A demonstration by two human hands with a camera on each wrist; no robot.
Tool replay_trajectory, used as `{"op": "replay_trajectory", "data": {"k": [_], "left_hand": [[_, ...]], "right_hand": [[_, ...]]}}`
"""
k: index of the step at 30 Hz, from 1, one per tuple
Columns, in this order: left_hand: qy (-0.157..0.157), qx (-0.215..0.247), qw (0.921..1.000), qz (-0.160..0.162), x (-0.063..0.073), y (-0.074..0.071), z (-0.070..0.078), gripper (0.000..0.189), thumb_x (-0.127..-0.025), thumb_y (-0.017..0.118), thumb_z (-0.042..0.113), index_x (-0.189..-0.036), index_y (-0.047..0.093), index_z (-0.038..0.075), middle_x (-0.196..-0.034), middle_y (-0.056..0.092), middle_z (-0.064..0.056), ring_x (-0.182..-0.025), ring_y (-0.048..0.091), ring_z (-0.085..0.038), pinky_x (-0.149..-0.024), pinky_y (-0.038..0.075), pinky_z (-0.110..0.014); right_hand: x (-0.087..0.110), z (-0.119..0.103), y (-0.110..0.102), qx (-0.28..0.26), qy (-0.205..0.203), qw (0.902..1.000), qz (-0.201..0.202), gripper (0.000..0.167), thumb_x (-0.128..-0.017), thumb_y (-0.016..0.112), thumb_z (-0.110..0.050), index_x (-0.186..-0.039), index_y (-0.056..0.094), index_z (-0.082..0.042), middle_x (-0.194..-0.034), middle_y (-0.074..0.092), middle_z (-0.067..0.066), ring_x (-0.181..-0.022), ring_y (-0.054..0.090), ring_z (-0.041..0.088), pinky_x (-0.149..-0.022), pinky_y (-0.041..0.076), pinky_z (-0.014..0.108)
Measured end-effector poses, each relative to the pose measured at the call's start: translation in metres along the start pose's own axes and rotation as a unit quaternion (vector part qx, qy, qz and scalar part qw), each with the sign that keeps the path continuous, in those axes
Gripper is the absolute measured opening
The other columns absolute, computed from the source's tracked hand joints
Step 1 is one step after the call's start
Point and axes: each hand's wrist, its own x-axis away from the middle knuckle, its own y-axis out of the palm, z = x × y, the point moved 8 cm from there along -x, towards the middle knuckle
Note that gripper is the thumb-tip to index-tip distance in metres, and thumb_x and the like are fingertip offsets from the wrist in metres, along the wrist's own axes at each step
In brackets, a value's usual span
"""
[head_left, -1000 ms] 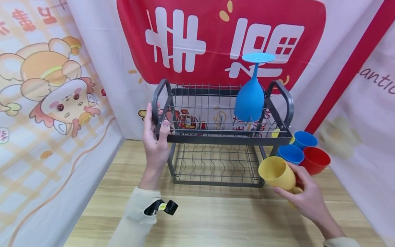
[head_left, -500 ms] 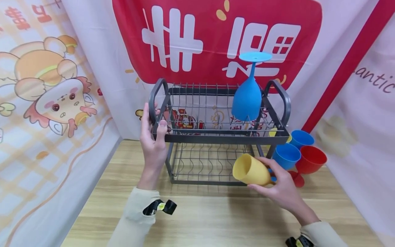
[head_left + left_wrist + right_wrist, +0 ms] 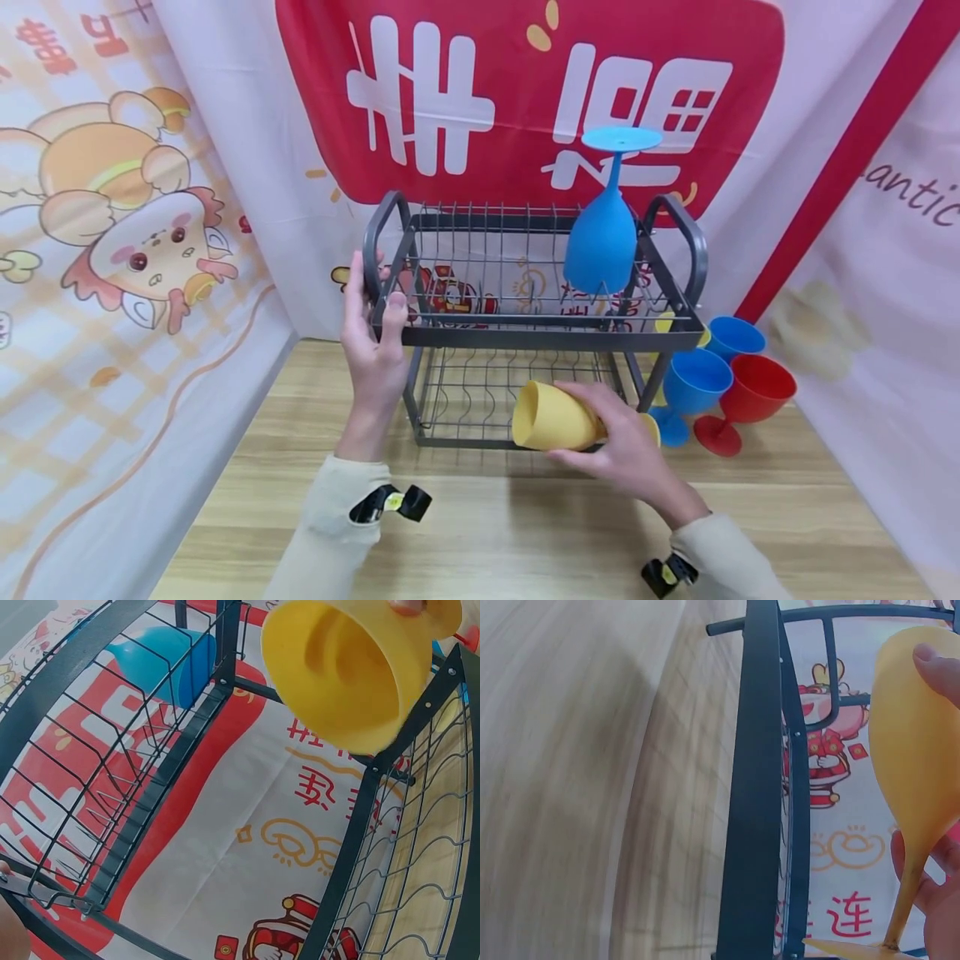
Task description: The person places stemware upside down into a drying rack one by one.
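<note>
A yellow goblet [image 3: 557,417] lies tilted on its side in my right hand [image 3: 626,442], its mouth facing left, just in front of the lower tier of a dark two-tier dish rack [image 3: 525,337]. Fingers and thumb grip the bowl near the stem; the right wrist view shows the yellow goblet's stem [image 3: 906,900] and foot. At the rack's left end, my left hand [image 3: 375,350] holds the upper frame beside the handle, thumb over the front corner. Upside down on the upper tier's right side stands a blue goblet [image 3: 600,246].
Right of the rack, more goblets stand upright on the wooden table [image 3: 480,533]: a red goblet [image 3: 761,390], a blue goblet [image 3: 697,382], another blue goblet [image 3: 737,337] behind, and a partly hidden yellow one. Printed cloth hangs at the back and sides.
My right hand has carried the yellow goblet leftward from beside the standing goblets to the front of the lower tier, tipping it further onto its side. The left hand keeps its hold.
</note>
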Motion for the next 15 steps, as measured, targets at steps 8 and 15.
{"op": "replay_trajectory", "data": {"k": [8, 15], "left_hand": [[0.0, -0.008, 1.0, 0.005, 0.003, -0.002, 0.0, 0.066, -0.107, 0.055, 0.016, -0.168, 0.03, 0.02, -0.164, 0.05, 0.004, -0.151, 0.046, -0.027, -0.115, 0.049, -0.023], [-0.021, -0.045, 0.9987, 0.008, 0.012, -0.012, -0.007, 0.063, -0.108, 0.059, 0.022, -0.166, 0.036, 0.024, -0.163, 0.05, 0.003, -0.148, 0.047, -0.018, -0.121, 0.042, -0.036]], "right_hand": [[-0.003, -0.005, 0.018, 0.017, 0.004, 0.9996, -0.021, 0.086, -0.075, 0.096, -0.043, -0.15, 0.056, -0.036, -0.147, 0.06, 0.0, -0.128, 0.061, 0.027, -0.099, 0.06, 0.055], [-0.004, -0.009, 0.016, 0.03, -0.003, 0.9994, -0.018, 0.088, -0.074, 0.096, -0.043, -0.152, 0.056, -0.034, -0.147, 0.059, 0.001, -0.129, 0.061, 0.029, -0.099, 0.06, 0.056]]}}
